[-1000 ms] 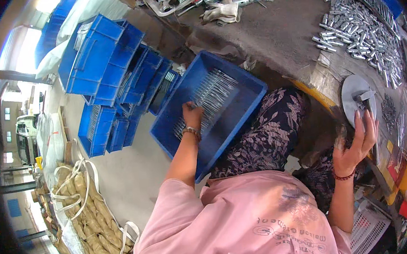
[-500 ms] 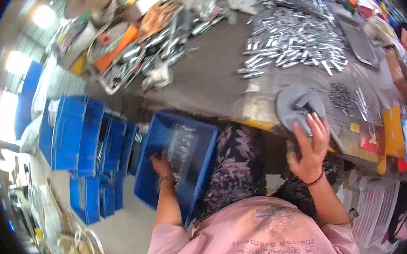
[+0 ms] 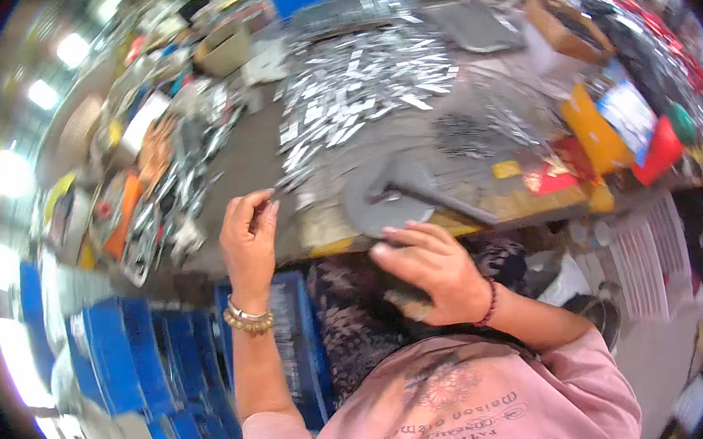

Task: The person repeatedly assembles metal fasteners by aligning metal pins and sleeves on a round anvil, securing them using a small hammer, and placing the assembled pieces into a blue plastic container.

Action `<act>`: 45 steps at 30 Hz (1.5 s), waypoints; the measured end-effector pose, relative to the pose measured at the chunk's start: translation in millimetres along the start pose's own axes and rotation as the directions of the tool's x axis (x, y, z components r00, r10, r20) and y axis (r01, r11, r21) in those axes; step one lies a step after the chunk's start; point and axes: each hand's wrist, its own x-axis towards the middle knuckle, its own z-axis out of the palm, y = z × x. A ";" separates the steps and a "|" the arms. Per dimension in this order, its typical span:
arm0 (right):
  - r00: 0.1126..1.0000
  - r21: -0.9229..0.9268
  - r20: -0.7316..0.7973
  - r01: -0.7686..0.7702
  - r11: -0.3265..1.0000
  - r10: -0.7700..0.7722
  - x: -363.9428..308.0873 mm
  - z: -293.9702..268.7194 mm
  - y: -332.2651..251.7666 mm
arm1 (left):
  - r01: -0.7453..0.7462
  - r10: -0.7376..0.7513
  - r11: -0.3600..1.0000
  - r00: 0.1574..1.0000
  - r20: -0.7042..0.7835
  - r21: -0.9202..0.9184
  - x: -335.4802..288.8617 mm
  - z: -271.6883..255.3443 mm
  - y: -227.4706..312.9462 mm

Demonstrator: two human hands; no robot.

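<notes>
While our left hand (image 3: pixel 248 237) hovers, fingertips near thumb (we cannot tell if gripping anything), our right hand (image 3: pixel 437 275), fingers parted, is beside the grey disc (image 3: pixel 363 206), presumably set at the bench's (image 3: pixel 254 163) edge for easy reach.

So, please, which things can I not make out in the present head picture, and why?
Head view:
- Left hand: whether it holds anything; blur and overlapping fingers.
- Right hand: palm, hidden by its own back.
- Blue bin: full contents, partly covered by the left forearm.
- Small dark pieces: exact shape, too small and blurred.
</notes>
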 end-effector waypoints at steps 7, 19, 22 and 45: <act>0.956 -0.312 -0.281 -0.173 0.934 0.084 -24.6 -73.0 13.9 | -0.084 0.037 0.968 0.980 0.196 0.236 38.0 48.0 -7.2; 0.698 -0.487 -0.414 -0.712 0.505 0.584 -13.3 -148.8 120.6 | -0.015 0.011 1.000 0.984 0.176 0.023 27.0 49.9 23.3; 0.642 -0.524 -0.432 -0.750 0.403 0.633 -23.1 -154.3 125.5 | -0.016 0.022 1.000 0.951 0.307 -0.022 13.7 49.8 60.6; 0.995 -0.440 0.084 -0.013 0.898 0.055 33.4 -53.1 30.4 | -0.144 0.158 0.987 0.959 0.235 -0.078 -23.5 61.4 65.0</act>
